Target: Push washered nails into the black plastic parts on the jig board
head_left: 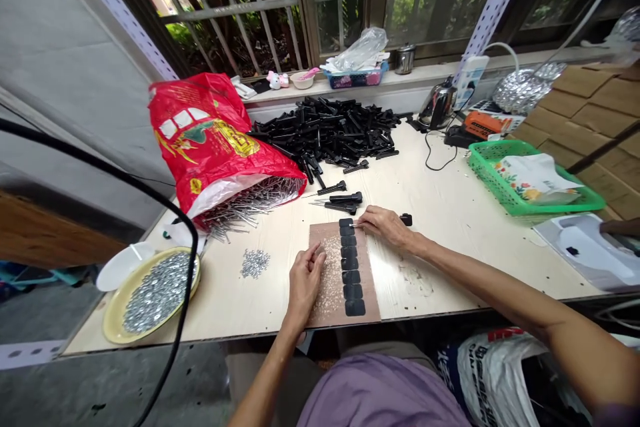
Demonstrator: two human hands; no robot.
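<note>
A brown board (365, 277) lies at the table's near edge with a column of several black pieces (350, 263) standing in it. Small silvery bits are strewn on its left half. My left hand (305, 280) rests on that left half, fingers curled together over the bits. My right hand (385, 225) is at the board's top right corner, fingertips pinched on a thin metal pin beside the topmost black piece. A loose black piece (406, 219) lies just right of that hand. Assembled black handles with pins (340, 200) lie just beyond the board.
A red bag (210, 140) spills long metal pins (245, 207) at left. A heap of black plastic parts (330, 130) sits at the back. A yellow plate of small metal pieces (155, 293), a green basket (530, 180), a kettle (437, 107) and a black cable (165, 207) surround the work spot.
</note>
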